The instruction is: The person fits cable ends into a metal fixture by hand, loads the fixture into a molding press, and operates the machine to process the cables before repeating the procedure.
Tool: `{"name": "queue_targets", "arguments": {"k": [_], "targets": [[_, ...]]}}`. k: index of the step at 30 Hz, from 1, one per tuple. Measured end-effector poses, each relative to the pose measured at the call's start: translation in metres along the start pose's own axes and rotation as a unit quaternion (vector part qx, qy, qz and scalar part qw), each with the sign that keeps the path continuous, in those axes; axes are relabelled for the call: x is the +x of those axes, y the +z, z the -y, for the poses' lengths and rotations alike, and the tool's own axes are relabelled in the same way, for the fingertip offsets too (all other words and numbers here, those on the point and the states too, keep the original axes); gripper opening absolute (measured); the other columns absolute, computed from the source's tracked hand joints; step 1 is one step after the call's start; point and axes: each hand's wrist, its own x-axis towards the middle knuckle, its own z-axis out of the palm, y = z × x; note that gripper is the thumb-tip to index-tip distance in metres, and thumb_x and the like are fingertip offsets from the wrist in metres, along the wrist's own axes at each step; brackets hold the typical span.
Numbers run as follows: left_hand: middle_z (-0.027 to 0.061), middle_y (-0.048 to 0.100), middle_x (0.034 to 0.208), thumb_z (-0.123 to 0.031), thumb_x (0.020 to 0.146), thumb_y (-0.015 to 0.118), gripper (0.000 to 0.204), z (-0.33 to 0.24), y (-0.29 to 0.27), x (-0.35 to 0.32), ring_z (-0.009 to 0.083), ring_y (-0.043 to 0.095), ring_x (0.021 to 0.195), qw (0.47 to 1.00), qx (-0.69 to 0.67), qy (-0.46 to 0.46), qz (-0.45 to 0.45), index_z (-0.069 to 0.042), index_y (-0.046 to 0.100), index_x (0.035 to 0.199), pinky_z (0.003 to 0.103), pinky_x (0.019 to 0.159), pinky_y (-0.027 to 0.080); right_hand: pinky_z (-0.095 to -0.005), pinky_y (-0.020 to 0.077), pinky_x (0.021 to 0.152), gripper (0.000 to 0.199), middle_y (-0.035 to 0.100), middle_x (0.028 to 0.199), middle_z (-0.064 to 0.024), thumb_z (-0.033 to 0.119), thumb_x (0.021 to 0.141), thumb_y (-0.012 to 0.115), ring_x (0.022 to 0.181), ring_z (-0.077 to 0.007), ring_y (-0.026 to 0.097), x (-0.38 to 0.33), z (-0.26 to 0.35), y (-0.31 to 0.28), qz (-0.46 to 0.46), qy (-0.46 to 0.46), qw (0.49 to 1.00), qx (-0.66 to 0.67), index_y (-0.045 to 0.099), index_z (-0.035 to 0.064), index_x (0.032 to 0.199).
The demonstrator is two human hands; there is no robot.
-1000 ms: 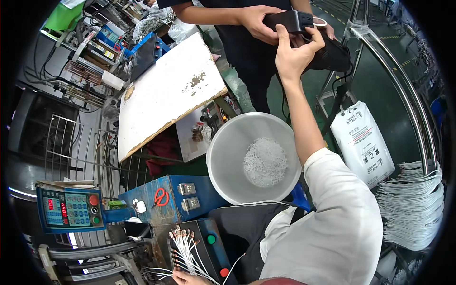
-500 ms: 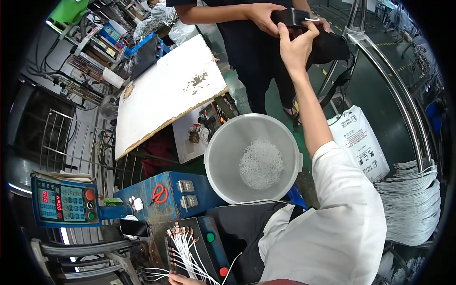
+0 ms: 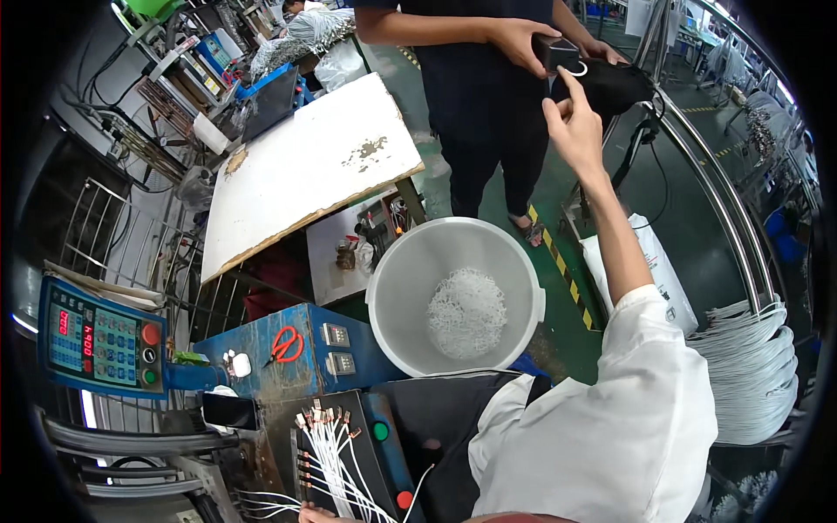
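My right hand [image 3: 577,131] reaches out at the upper right with its index finger stretched and nothing held. Its fingertip is at or very near a small dark box with a white loop [image 3: 558,57]; contact is unclear. A co-worker's hand [image 3: 523,45] holds that box. Only a little of my left hand [image 3: 319,514] shows at the lower edge, beside a bundle of white cables [image 3: 336,458] with copper-coloured ends. Its fingers are mostly cut off. The cables lie on a dark machine top with a green button [image 3: 380,431] and a red button [image 3: 404,499].
A grey tub [image 3: 384,305] with small clear pieces stands ahead. Beyond it is a white worktable [image 3: 296,166]. Red-handled scissors [image 3: 286,344] lie on a blue machine; a control panel [image 3: 100,340] is at left. White cable coils [image 3: 750,375] and a metal rail [image 3: 715,183] are at right.
My right hand has drawn back from the box, from fingers against it to an extended index finger. The co-worker's box appears farther right and lower. The whole view has shifted slightly.
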Motion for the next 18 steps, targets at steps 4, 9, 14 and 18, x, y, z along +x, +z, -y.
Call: {"name": "queue_targets", "arguments": {"k": [4,9,14,18], "targets": [[0.0122,0.068,0.102,-0.032,0.103,0.058,0.039,0.057,-0.021,0.01,0.0194,0.06,0.088,1.0,-0.003,0.023,0.005,0.004,0.066,0.114,0.031,0.08,0.051,-0.0355,0.0526,0.078,0.054,0.065,0.112,-0.0133,0.018,0.082,0.076,0.098,-0.027,0.065,0.032,-0.026,-0.022,-0.219,-0.286,0.899,-0.251,0.059,0.0134,0.133],[0.0115,0.069,0.104,-0.033,0.103,0.057,0.039,0.06,-0.033,0.016,0.0197,0.061,0.09,1.0,0.015,0.013,0.001,0.002,0.066,0.116,0.031,0.082,0.051,-0.0383,0.053,0.086,0.058,0.065,0.116,-0.014,0.019,0.078,0.08,0.102,-0.0338,0.065,0.074,-0.038,-0.062,-0.177,-0.314,0.839,-0.407,0.059,0.01,0.131],[0.0108,0.07,0.106,-0.035,0.103,0.056,0.04,0.081,-0.009,0.019,0.0199,0.063,0.092,0.998,0.04,-0.03,0.027,0.0,0.067,0.118,0.031,0.083,0.051,-0.0394,0.0514,0.094,0.063,0.063,0.122,-0.0153,0.021,0.078,0.083,0.112,-0.0342,0.064,0.102,-0.055,-0.065,-0.054,-0.41,0.893,-0.175,0.055,0.0074,0.132],[0.011,0.07,0.107,-0.034,0.103,0.056,0.04,0.062,-0.024,0.009,0.0198,0.064,0.093,0.999,0.046,0.02,-0.009,0.001,0.067,0.117,0.031,0.082,0.052,-0.0429,0.0469,0.099,0.065,0.061,0.123,-0.0167,0.022,0.076,0.083,0.117,-0.0399,0.06,0.105,-0.064,-0.07,-0.051,-0.268,0.962,0.025,0.054,0.0084,0.132]]}}
